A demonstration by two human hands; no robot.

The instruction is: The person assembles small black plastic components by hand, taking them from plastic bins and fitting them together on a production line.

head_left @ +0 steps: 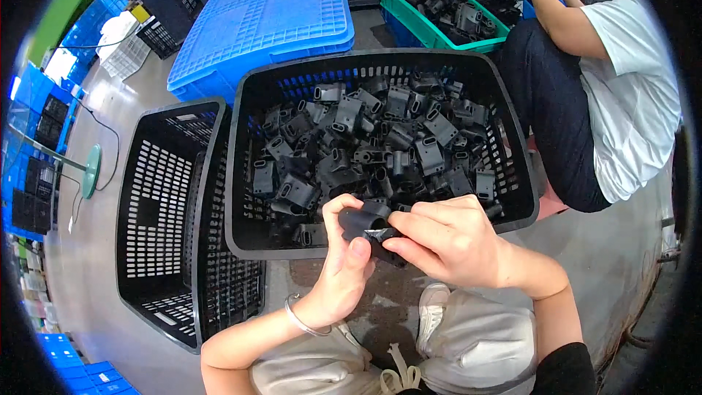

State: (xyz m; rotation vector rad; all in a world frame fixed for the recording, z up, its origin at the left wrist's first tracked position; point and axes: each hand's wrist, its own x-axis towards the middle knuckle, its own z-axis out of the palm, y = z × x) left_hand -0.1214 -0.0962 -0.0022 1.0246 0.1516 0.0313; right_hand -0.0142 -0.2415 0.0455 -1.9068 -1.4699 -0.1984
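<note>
Black plastic part gripped from two sides

The part is held between the narrowed fingers of the left hand at seven o'clock and the right hand at three. Similar black parts are heaped at twelve in a black basket; a second basket is set at nine.

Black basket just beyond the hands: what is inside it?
The black basket holds a heap of black parts, many with slotted openings. The heap covers the bottom and lower layers; the left hand, right hand and held piece hide some near the front rim.
</note>
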